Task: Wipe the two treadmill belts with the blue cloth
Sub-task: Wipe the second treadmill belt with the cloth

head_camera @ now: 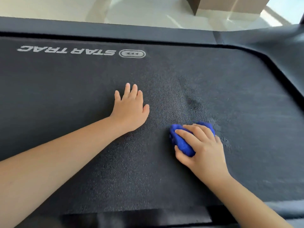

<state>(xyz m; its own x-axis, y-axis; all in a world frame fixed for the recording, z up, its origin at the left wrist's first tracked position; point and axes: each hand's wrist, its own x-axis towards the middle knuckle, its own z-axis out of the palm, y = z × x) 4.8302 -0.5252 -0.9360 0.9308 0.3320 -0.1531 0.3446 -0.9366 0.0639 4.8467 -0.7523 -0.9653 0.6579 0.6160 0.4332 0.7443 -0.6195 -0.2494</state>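
Across the left of the view, white STAR TRAC lettering (65,50) is printed on the dark, pebble-textured rubber treadmill belt (49,96). It reads upside down to the person. The belt's long axis therefore runs left to right across the picture, and the person reaches over it from one long side.

Right of the lettering, the left hand (130,109) lies palm down on the belt, fingers straight and slightly spread, with nothing in it. It looks like a brace.

Further right, the bright blue terry cloth (182,143) sits on the belt, wadded into a lump with no clear long axis. The right hand (204,148) grips it, fingers curled over the top and thumb tucked against its near side.

To wipe well, I would open the wad flatter for wider contact and press evenly. Overlapping strokes along the belt's length should also cover the darker smudge (191,101) just beyond the cloth. The bracing hand needs shifting so no patch is skipped.

At far right the black belt border (279,74) curves round. No second belt is in view.
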